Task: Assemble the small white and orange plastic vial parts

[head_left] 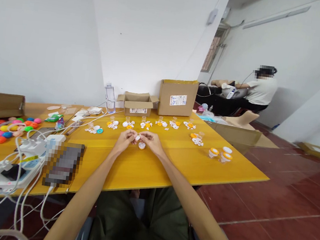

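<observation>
White wall [147, 36] backs the yellow desk [177, 172]. I see left hand [125, 140] and right hand [153, 143], fingers pinching a small white piece [137, 137].

Small white piece [137, 137] with dark markings is pinched between left hand [126, 140] and right hand [150, 141], above a small orange-ringed round container [141, 145] on the desk [130, 174].

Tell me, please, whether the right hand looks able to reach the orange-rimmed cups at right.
Probably yes: bare table leads to the cups, though the right hand is pinching a small white piece.
</observation>
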{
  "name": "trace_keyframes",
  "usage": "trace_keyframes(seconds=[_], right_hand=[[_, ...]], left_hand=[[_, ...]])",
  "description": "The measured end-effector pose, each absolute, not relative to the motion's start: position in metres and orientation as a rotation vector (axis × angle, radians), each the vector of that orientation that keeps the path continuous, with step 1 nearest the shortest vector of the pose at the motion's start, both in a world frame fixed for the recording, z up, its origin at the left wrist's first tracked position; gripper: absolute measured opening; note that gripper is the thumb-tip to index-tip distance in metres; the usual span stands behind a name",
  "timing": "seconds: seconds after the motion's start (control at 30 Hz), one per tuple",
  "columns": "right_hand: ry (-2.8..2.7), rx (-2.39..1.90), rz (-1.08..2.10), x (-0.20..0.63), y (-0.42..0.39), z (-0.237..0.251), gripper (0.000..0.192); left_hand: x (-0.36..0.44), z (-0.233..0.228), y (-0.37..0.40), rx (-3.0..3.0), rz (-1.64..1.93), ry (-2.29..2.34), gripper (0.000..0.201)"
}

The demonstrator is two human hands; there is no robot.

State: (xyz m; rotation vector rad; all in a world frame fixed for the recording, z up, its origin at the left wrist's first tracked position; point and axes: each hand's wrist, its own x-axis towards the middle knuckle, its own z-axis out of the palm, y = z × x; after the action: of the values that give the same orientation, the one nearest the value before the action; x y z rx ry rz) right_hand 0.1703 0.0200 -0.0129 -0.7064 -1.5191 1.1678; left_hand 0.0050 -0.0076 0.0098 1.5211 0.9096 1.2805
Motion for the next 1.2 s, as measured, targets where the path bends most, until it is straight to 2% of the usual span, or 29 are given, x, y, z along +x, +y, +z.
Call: trace_keyframes(seconds=[0.6, 0.87, 1.2], right_hand=[[-1.523, -0.777, 1.152, 0.1732, 0.0194, -0.0089, 0.047], [-1.489, -0.699, 1.196, 0.1689, 0.0136, -0.0058, 0.04], [-1.486, -0.749, 1.168, 0.1674, 0.0154, -0.008, 0.031]], left_hand=[[0.0056, 0.0073, -0.0062, 1.61, 1.275, 0.919, 0.033], [0.0048, 0.0092, -0.0058, 1.566, 1.374, 0.933, 0.035], [0.0039, 0.0098, -0.0073, 1.55, 1.325, 0.91, 0.034]])
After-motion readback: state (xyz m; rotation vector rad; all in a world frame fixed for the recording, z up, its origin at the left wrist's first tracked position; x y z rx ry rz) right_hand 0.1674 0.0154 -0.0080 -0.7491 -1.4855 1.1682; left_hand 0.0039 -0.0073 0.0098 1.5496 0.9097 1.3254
